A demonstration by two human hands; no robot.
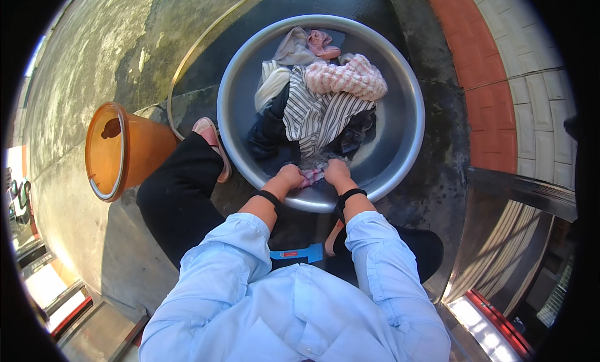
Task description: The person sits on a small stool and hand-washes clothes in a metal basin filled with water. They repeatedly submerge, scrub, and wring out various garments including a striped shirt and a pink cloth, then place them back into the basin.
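Note:
A large round metal basin (398, 141) stands before me on the ground, with wet laundry inside. At its near side my left hand (291, 176) and my right hand (336, 172) are both closed on a pink and white wet cloth (311, 177), which stretches between them. Just beyond my hands lies a black-and-white striped garment (307, 113), with dark garments (269, 134) at its left. On top rests a pink and white chunky-textured cloth (347, 76). Cream fabric (273, 85), pale cloth (295, 48) and a pink cloth (322, 44) lie toward the far rim.
An orange plastic bucket (145, 148) lies tipped on its side at the left. A pale hose (190, 52) curves over the concrete floor (126, 249) behind it. At the right are a red and white tiled wall (490, 104) and a doorway with a striped curtain (504, 245).

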